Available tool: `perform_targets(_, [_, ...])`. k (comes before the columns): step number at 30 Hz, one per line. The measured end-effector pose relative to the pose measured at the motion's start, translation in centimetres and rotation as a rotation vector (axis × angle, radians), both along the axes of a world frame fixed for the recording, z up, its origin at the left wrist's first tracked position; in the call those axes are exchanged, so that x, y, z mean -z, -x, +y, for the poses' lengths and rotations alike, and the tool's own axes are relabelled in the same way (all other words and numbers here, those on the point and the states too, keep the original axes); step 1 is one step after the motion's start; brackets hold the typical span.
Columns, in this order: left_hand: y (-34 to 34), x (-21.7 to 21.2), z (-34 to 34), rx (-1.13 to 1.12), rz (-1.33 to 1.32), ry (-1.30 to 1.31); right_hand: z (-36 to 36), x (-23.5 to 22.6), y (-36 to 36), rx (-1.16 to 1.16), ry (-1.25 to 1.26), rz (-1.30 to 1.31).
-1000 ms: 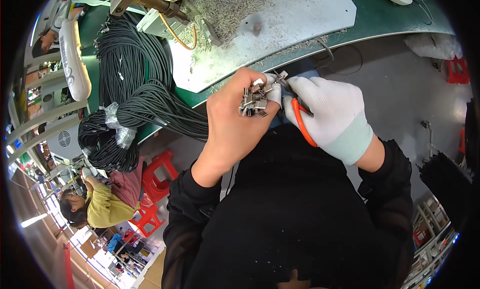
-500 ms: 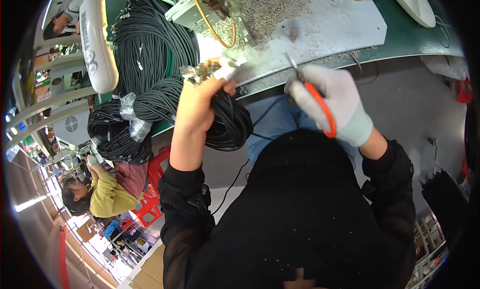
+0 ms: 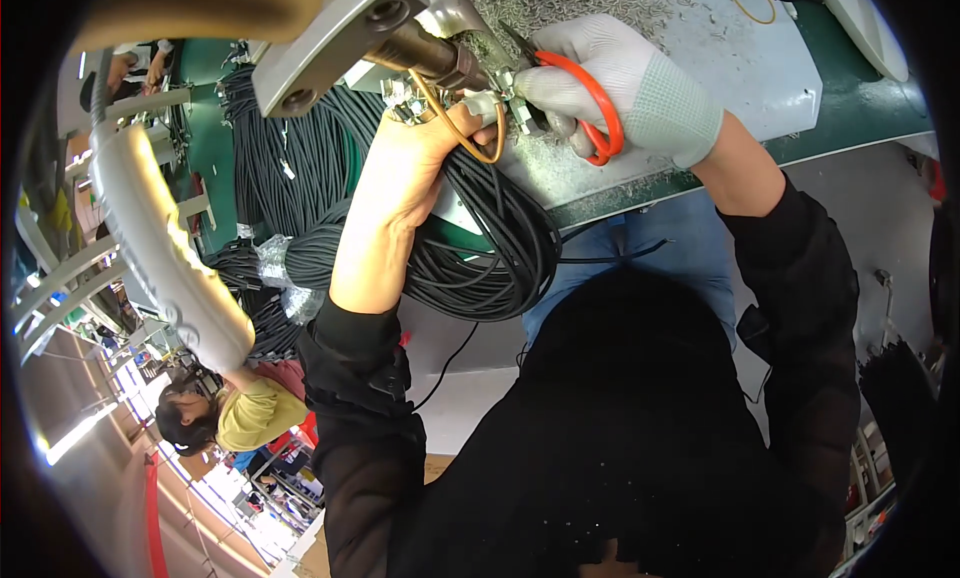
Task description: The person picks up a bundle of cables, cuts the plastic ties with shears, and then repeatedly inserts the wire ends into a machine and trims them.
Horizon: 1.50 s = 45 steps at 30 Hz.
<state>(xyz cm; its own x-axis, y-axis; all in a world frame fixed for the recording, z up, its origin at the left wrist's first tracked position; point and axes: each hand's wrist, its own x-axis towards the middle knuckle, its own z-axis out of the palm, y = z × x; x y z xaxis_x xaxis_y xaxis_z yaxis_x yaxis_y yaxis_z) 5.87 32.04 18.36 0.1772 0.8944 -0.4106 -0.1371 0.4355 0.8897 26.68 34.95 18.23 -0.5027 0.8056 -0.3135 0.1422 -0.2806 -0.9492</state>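
Several coils of black cable (image 3: 300, 168) lie stacked along the left of the green bench (image 3: 850, 108), bound here and there with clear wrap, probably so that lengths stay tidy and within reach. Far below them, at the lower left, another person in a yellow top (image 3: 250, 413) sits at separate work. A grey metal arm (image 3: 340, 28) of some bench machine juts in at the top, ending in a dark cylindrical nose just above the hands.

Next comes the left hand (image 3: 400, 168), bare and raised to that nose. Its fingers are closed around a small cluster of metal terminals (image 3: 405, 96) on the cable ends, apparently pinched tight to keep them steady and up close to the machine and the blades. A thin orange wire loop (image 3: 470, 138) curls across the hand, and a big loop of black cable hangs from below it over the bench edge, its slack left to drop out of the way.

On the right, the right hand (image 3: 630, 88), in a white knit glove, has its fingers curled through the orange handles of a pair of scissors (image 3: 590, 108), gripping them firmly. The dark blades point left toward the terminals. Beneath both hands a white mat (image 3: 760, 68) is strewn with tiny metal offcuts (image 3: 560, 8), likely there to catch them.
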Motion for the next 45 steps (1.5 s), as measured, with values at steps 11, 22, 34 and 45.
perform_targets(11, [-0.4,-0.5,-0.2,0.07,0.33,-0.212,0.0,0.9,0.0,-0.036,-0.221,-0.033])
perform_targets(22, [-0.8,-0.2,-0.6,-0.004,0.361,-0.222,0.2,3.4,-0.1,-0.08,-0.356,0.059])
perform_targets(34, [-0.7,-0.1,-0.4,0.008,0.29,-0.195,0.1,1.2,0.2,-0.072,-0.264,-0.029])
perform_targets(45, [-0.2,-1.6,-9.5,-0.207,-0.295,-0.1,-8.3,-3.8,-6.9,0.078,-0.26,-0.465])
